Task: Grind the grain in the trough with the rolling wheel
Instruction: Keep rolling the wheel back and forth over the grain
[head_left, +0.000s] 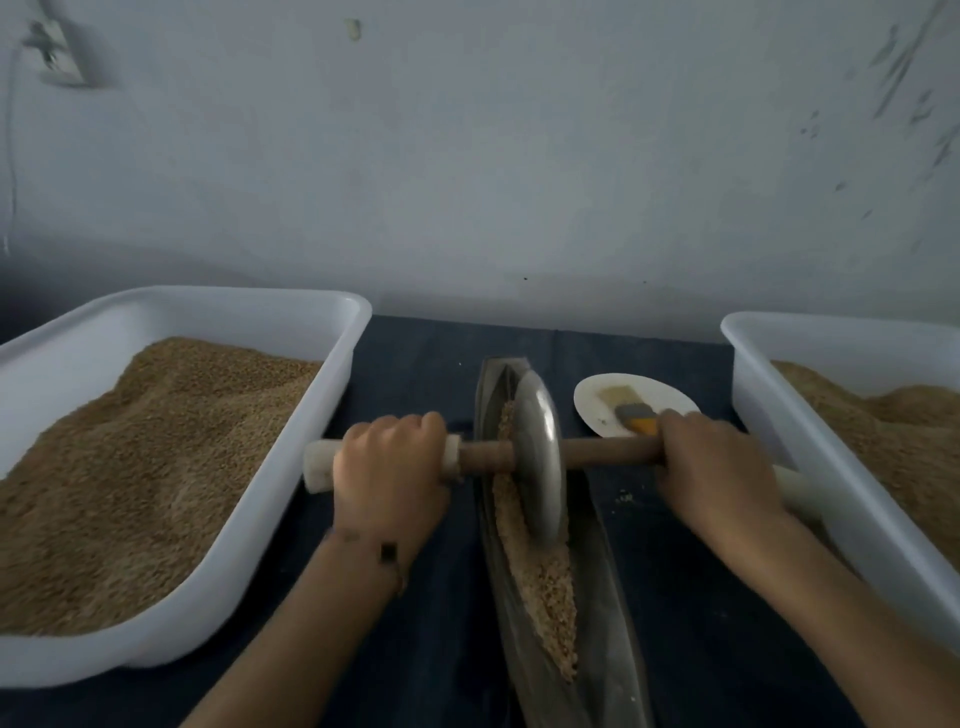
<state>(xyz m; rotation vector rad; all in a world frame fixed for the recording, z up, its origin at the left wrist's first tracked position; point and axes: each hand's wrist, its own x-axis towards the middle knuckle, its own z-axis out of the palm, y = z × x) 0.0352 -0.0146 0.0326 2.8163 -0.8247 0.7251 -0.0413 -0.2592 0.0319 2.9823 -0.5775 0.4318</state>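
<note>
A long narrow metal trough (608, 597) runs away from me down the middle of the dark cloth. Coarse tan grain (545, 587) lies along its bottom. A metal rolling wheel (537, 457) stands upright in the trough near its far half, on a wooden axle (608, 451) with white ends. My left hand (392, 462) grips the axle's left handle. My right hand (714, 462) grips the right handle. Both hands' fingers are curled round the axle.
A white tub (249, 540) of fine tan grain sits at the left. A second white tub (748, 374) with grain sits at the right. A small white plate (602, 395) holding a brush (636, 415) lies behind the right hand. A pale wall stands just beyond the table.
</note>
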